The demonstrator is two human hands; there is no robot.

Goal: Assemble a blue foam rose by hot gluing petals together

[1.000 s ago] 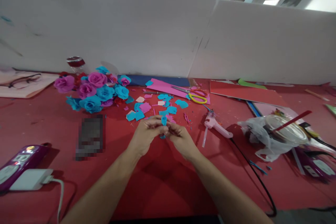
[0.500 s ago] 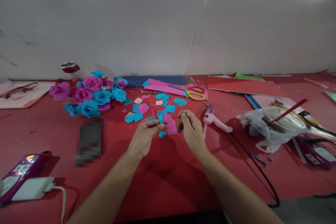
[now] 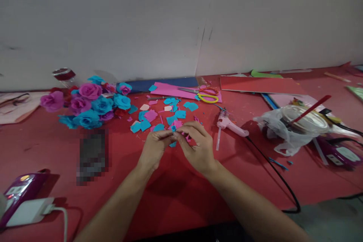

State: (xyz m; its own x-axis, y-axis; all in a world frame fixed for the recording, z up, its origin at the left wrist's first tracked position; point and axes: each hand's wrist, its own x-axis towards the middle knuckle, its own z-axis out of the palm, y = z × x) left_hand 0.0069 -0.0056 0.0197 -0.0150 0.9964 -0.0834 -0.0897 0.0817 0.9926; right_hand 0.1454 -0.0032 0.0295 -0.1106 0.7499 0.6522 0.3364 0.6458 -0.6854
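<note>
My left hand [image 3: 155,146] pinches a small blue paper piece [image 3: 174,129] between thumb and fingertips. My right hand [image 3: 198,145] has come up against it, its thumb and fingers closed on the same piece. The fingertips hide most of the paper's shape. Just beyond the hands lie loose blue petal-shaped cutouts [image 3: 180,114] and pink cutouts [image 3: 150,115]. To the right of my right hand rests a pink glue gun [image 3: 232,126], a clear stick by its front end. Scissors [image 3: 208,98] with red and yellow handles lie on a pink paper strip [image 3: 164,89].
A bunch of blue, pink and red paper roses [image 3: 89,104] stands at left, in front of a lidded jar [image 3: 64,75]. A plastic bag with a round tub [image 3: 304,119] sits at right. The black cord [image 3: 273,170] curves toward the front edge. A white panel [image 3: 113,26] bounds the back.
My right hand has moved left to meet my left hand and now grips the blue paper with it. The head view has tilted down.
</note>
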